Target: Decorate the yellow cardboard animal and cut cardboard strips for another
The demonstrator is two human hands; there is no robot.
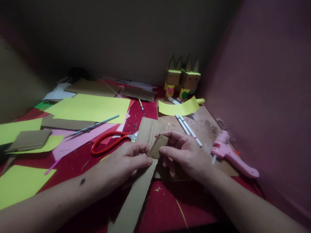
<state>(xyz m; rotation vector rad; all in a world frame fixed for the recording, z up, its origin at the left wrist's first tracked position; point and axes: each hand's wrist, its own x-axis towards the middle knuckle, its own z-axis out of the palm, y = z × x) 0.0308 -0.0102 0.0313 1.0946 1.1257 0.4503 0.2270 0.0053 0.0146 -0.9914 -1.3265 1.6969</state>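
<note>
A small brown cardboard piece (158, 146) is pinched between my two hands near the middle of the view. My left hand (132, 158) grips its lower left side, thumb and fingers pressed together. From the right, my right hand (179, 150) holds its edge between thumb and fingers. A long cardboard strip (136, 200) runs from beneath the hands toward the bottom edge. Behind them lies a wider creased cardboard piece (148, 127). Red-handled scissors (109, 142) rest just left of it, their blades partly hidden.
Yellow paper (89, 106), pink paper (80, 139) and cardboard scraps cover the left side. White markers (190, 129) and a pink glue gun (228, 152) lie right, beside the wall. Cardboard figures (173, 79) stand at the back right.
</note>
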